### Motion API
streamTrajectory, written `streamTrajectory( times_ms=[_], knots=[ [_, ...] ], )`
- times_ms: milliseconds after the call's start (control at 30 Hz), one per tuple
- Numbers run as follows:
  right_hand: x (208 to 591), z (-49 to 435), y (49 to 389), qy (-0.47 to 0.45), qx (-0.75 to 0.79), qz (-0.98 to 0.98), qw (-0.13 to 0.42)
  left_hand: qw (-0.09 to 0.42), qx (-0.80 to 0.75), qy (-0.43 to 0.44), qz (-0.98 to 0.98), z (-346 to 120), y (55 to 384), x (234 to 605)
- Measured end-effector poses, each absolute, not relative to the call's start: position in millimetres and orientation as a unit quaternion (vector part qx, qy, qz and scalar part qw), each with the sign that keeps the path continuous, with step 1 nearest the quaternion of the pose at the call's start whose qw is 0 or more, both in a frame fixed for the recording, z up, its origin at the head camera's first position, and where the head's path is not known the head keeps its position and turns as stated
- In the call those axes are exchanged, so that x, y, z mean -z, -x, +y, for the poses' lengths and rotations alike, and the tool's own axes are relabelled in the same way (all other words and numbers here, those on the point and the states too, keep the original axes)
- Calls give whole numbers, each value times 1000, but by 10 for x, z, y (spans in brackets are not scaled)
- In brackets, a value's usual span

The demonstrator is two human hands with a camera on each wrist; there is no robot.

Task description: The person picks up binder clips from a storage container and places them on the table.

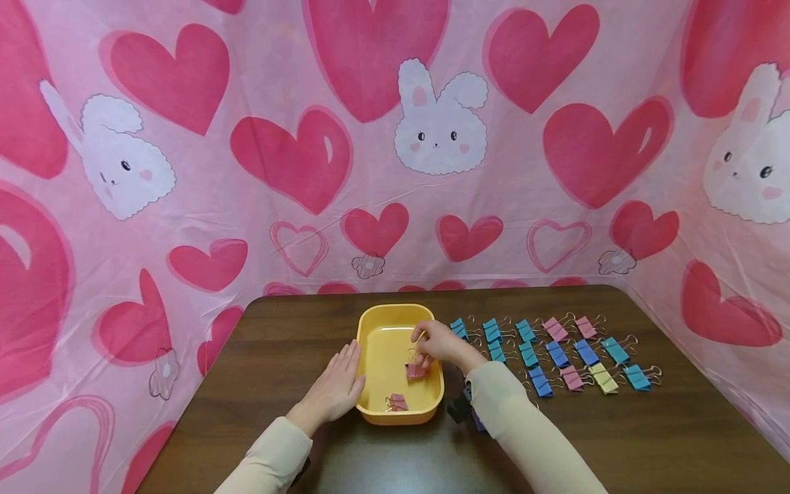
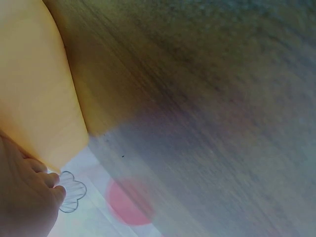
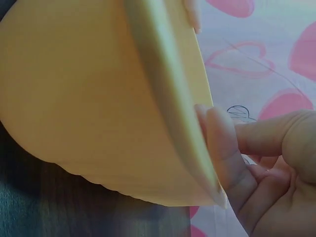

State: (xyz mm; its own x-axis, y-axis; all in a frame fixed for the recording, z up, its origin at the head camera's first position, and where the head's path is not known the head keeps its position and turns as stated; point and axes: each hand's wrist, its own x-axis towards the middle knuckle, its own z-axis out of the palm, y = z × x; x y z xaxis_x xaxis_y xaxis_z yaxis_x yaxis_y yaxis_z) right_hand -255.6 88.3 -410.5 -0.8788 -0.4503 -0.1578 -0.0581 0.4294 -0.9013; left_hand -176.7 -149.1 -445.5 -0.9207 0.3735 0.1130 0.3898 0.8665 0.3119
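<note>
A yellow plastic tray (image 1: 369, 384) stands on the table, with a pink binder clip (image 1: 398, 402) lying at its near end. My left hand (image 1: 336, 381) rests flat along the tray's left side, fingers straight. Over the right part of the tray, my right hand (image 1: 439, 342) pinches a second pink binder clip (image 1: 415, 372), its wire handles up toward the fingers. In the right wrist view the tray wall (image 3: 98, 98) hides that clip, and the right hand (image 3: 269, 173) reaches over the rim. The left wrist view has the left hand (image 2: 27, 190) against the tray's outer wall (image 2: 39, 74).
To the right, rows of binder clips cover the dark wooden table (image 1: 666, 432): teal (image 1: 637, 377), blue (image 1: 540, 382), pink (image 1: 572, 378) and one yellow clip (image 1: 603, 378). Part of a blue clip shows under the right forearm. A pink heart-printed cloth (image 1: 382, 185) hangs behind.
</note>
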Motion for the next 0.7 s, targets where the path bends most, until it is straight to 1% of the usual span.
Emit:
streamTrajectory(
  times_ms=[133, 267, 600, 700],
  knots=[
    [4061, 924, 2542, 167, 520, 818, 179, 25, 163, 200, -966, -1489, 1769, 4455],
    [4012, 963, 2528, 179, 528, 816, 155, 26, 161, 202, -966, -1488, 1774, 4460],
    [3814, 1109, 2404, 165, 567, 802, 91, 31, 161, 204, -965, -1488, 1772, 4466],
    [3787, 1178, 2371, 157, 593, 786, 83, 29, 159, 204, -966, -1487, 1769, 4467]
  ],
)
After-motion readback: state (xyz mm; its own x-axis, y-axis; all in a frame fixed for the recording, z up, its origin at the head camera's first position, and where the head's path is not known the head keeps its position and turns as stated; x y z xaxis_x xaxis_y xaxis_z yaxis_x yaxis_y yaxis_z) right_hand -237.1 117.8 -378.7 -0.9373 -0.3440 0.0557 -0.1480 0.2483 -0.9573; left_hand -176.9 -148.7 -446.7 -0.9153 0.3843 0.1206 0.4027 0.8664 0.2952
